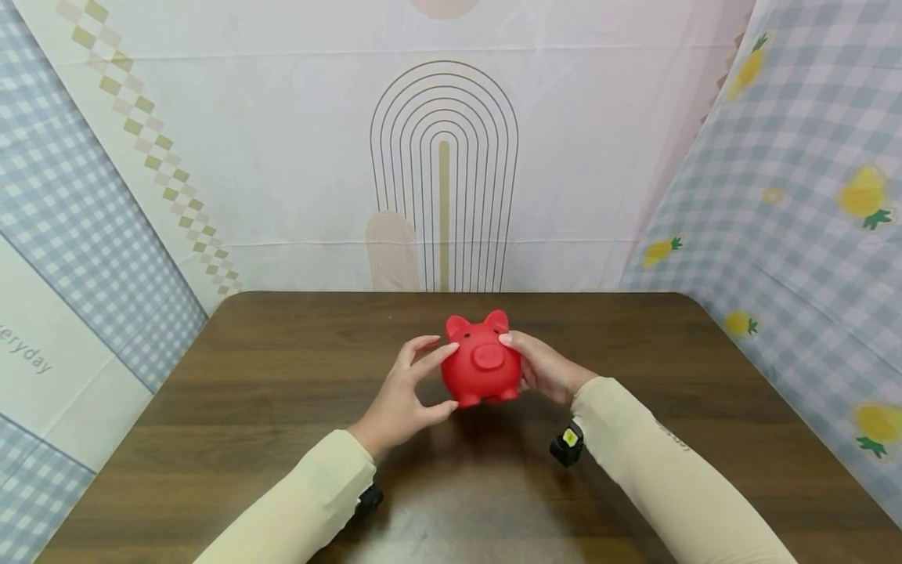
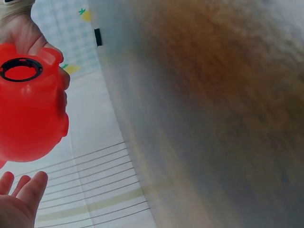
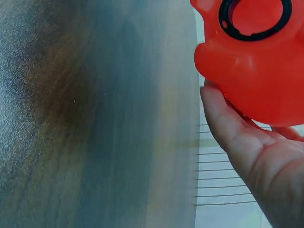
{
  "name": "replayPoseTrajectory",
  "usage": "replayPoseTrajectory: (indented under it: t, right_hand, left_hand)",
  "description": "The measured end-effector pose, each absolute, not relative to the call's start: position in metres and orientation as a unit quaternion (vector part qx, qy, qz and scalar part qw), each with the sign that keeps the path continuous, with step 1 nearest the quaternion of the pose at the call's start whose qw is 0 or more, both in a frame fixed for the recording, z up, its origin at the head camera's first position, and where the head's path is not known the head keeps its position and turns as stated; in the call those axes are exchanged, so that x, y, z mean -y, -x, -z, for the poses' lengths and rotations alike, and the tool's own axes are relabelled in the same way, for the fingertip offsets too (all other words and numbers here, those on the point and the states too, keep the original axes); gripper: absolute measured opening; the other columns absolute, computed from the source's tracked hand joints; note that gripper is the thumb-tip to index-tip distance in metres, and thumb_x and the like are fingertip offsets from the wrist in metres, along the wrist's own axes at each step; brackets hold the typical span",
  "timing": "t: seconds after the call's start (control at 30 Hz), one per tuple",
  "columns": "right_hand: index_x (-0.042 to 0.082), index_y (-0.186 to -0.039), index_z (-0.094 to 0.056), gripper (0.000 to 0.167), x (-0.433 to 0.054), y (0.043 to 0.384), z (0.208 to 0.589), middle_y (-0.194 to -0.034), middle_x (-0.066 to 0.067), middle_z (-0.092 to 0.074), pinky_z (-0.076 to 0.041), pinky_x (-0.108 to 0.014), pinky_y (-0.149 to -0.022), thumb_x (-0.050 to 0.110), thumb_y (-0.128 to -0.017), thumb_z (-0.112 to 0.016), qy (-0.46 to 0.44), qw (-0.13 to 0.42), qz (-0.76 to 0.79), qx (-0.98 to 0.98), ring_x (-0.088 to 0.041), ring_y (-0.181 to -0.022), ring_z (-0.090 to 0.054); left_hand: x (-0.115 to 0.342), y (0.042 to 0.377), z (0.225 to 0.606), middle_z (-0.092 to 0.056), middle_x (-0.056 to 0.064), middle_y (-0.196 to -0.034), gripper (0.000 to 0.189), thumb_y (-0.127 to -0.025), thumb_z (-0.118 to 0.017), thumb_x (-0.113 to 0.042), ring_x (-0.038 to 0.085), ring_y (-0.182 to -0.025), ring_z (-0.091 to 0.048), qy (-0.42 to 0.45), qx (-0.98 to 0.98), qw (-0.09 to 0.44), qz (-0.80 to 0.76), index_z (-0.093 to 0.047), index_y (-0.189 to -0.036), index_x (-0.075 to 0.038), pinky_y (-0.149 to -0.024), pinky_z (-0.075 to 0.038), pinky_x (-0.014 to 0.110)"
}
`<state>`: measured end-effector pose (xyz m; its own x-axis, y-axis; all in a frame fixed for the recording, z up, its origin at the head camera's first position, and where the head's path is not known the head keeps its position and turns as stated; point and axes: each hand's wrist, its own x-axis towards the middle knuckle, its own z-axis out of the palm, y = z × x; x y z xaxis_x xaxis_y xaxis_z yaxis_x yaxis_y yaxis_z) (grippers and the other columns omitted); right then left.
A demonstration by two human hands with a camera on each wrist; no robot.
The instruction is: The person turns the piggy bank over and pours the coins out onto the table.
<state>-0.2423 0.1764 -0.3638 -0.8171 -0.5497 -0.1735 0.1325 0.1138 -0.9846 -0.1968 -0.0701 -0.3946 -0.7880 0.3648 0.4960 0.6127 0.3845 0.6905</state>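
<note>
Two hands flank one red piggy bank [image 1: 465,374], which you hold just above the wooden table [image 1: 296,368], over its middle, ears up and snout [image 1: 488,356] turned toward you. Your right hand [image 1: 553,372] grips the piggy bank's side, its thumb on the face beside the snout and the other fingers largely hidden behind the body. Your left hand [image 1: 402,395] is spread, its thumb and fingers parted round the opposite flank; in the head view the fingertips overlap the outline, while the left wrist view suggests a gap, so light contact cannot be ruled out. The wrist views show the underside, where a black ring [image 3: 247,37] sits between the feet; whether the red within it is a cover or the inner wall, you cannot tell from here.

For good control, the right-hand grip should be treated as the one bearing the load. Support the left flank with flat finger pads rather than tips, since the rounded, smooth-looking shell may roll under uneven pressure. Balance the two sides gently, leave the ring uncovered, and tilt slowly from the wrists so that the piggy bank does not slip.
</note>
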Motion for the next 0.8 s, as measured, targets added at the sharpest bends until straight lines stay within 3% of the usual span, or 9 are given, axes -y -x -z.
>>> replayPoseTrajectory:
  t: [0.2, 0.37, 0.6, 0.8]
  right_hand:
    - [-0.001, -0.137, -0.031, 0.059, -0.176, 0.242, 0.365, -0.104, -0.005, -0.064, -0.055, -0.031, -0.067, 0.04, -0.095, -0.039, 0.123, 0.238, 0.652, -0.71, -0.019, -0.076, -0.067]
    - [-0.002, -0.136, -0.029, 0.058, -0.175, 0.241, 0.366, -0.102, -0.004, -0.064, -0.055, -0.03, -0.065, 0.036, -0.094, -0.041, 0.116, 0.222, 0.655, -0.713, -0.018, -0.076, -0.066]
    - [-0.003, -0.137, -0.03, 0.06, -0.172, 0.238, 0.367, -0.105, -0.006, -0.062, -0.056, -0.03, -0.069, 0.035, -0.093, -0.045, 0.107, 0.201, 0.654, -0.721, -0.017, -0.081, -0.066]
    - [-0.004, -0.139, -0.029, 0.059, -0.169, 0.236, 0.37, -0.106, -0.004, -0.062, -0.056, -0.029, -0.07, 0.029, -0.093, -0.046, 0.118, 0.181, 0.669, -0.712, -0.014, -0.083, -0.065]
  left_hand:
    - [0.072, 0.198, 0.393, -0.043, 0.011, -0.138, 0.064, -0.076, -0.078, -0.007, 0.03, -0.127, -0.042, 0.274, 0.814, 0.14, 0.493, -0.057, -0.135, -0.019, -0.089, -0.052, 0.05]
    - [0.074, 0.201, 0.393, -0.045, 0.013, -0.133, 0.061, -0.081, -0.074, -0.007, 0.029, -0.122, -0.046, 0.259, 0.794, 0.149, 0.529, -0.053, -0.138, -0.013, -0.091, -0.05, 0.053]
    - [0.074, 0.21, 0.389, -0.045, 0.014, -0.136, 0.059, -0.091, -0.066, -0.017, 0.031, -0.125, -0.049, 0.186, 0.772, 0.061, 0.605, -0.043, -0.145, -0.014, -0.099, -0.045, 0.051]
    - [0.07, 0.215, 0.39, -0.048, 0.017, -0.134, 0.055, -0.095, -0.058, -0.019, 0.034, -0.12, -0.053, 0.158, 0.773, 0.028, 0.614, -0.04, -0.146, -0.009, -0.099, -0.045, 0.048]
